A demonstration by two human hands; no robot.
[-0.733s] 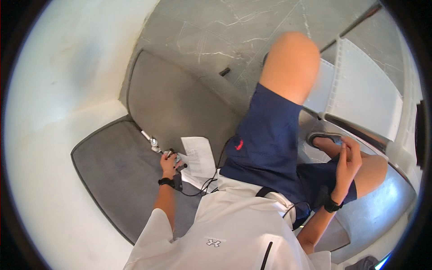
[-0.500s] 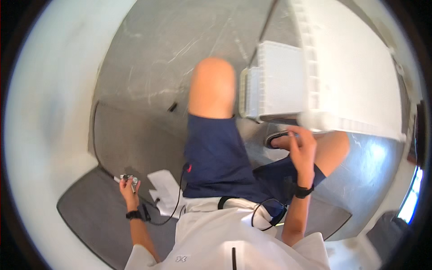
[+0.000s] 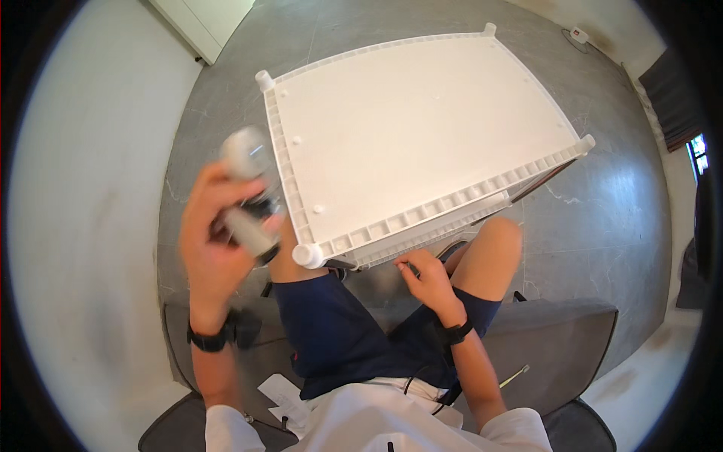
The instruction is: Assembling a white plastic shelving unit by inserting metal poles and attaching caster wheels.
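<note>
A white plastic drawer cabinet (image 3: 422, 128) is tipped so that its flat underside faces me, with a ribbed rim and a stubby post at each corner. To the left of it my left hand (image 3: 211, 241) is closed around caster wheels (image 3: 245, 153), pale grey with dark and shiny parts. They are blurred by motion, so I cannot tell how many there are. My right hand (image 3: 433, 282) is just below the cabinet's near edge, with fingers curled together. Whatever may be between those fingers is hidden.
I sit on a grey cushioned seat (image 3: 557, 339), knees against the cabinet's near side. A white sheet of paper (image 3: 282, 399) lies beside my left hip. A thin yellowish stick (image 3: 514, 375) lies by my right arm. White walls and a white door (image 3: 207, 22) border the grey floor.
The cabinet has swung from the right to in front of me, its underside now showing in full. My left hand has risen from the seat with the casters to the cabinet's left side.
</note>
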